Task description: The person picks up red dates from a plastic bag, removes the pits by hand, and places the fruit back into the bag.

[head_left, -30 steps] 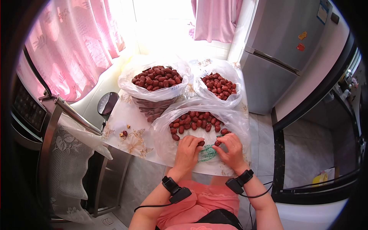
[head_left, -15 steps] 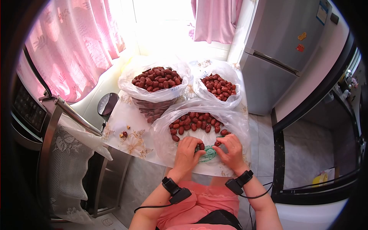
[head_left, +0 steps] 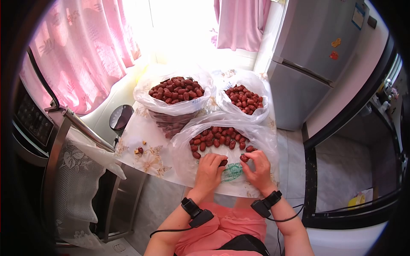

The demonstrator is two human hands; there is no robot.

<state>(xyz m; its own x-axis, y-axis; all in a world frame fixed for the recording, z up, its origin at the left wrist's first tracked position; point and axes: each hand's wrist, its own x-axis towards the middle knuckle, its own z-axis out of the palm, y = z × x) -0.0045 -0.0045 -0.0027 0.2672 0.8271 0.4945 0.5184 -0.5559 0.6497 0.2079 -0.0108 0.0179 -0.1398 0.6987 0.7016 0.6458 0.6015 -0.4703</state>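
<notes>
In the head view, the left hand (head_left: 208, 170) has its grip closed, thumb and fingers pinching a dark-red, wrinkled oval date (head_left: 223, 162). The right hand (head_left: 258, 168) likewise has its grip closed on another dark-red oval date (head_left: 244, 158), pinched at the fingertips. The two held dates are apart, just above the near part of a wide-open, translucent white plastic bag (head_left: 181, 155) with green print (head_left: 232, 171). Inside it, beyond the hands, lies a spread of loose glossy red dates (head_left: 218, 137). Behind stand a tall, bulging clear plastic bag (head_left: 144, 91) heaped with dates at the left and a smaller white plastic bag (head_left: 221, 100) of dates at the right. All three bags rest on the pale, floral-covered tabletop (head_left: 128, 138), where small red and yellowish scraps (head_left: 139, 150) lie left of the front bag.
</notes>
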